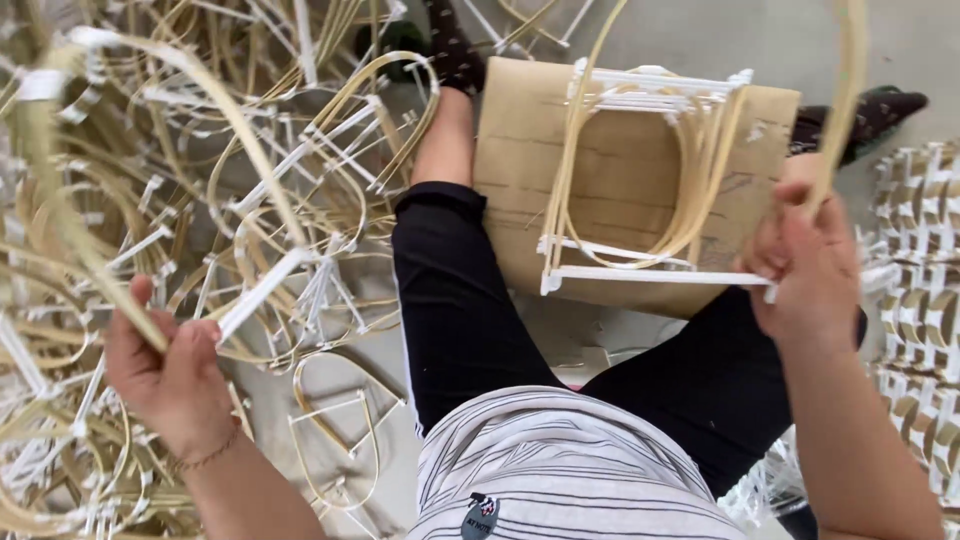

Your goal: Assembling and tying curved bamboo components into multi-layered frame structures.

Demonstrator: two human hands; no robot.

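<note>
1. Striped shirt (560,470) fills the bottom edge, closest to the lens, above black trousers (460,310) on legs stretched out along the floor.
2. Left hand (170,375) is closed in a fist around a curved bamboo strip (90,250) that arcs up and over the pile; a thin bracelet (205,458) circles the wrist.
3. Pile (200,150) of bent bamboo loops with white plastic bars covers the floor on the left, touching the left leg.
4. Cardboard (620,170) rests across the shins, and a stack of loops (640,180) lies on it.
5. Right hand (805,265) pinches another strip (845,100), thumb and fingers shut on it, just beside the stack's right end.
6. Finished pieces (920,290) lie in rows at far right.
</note>
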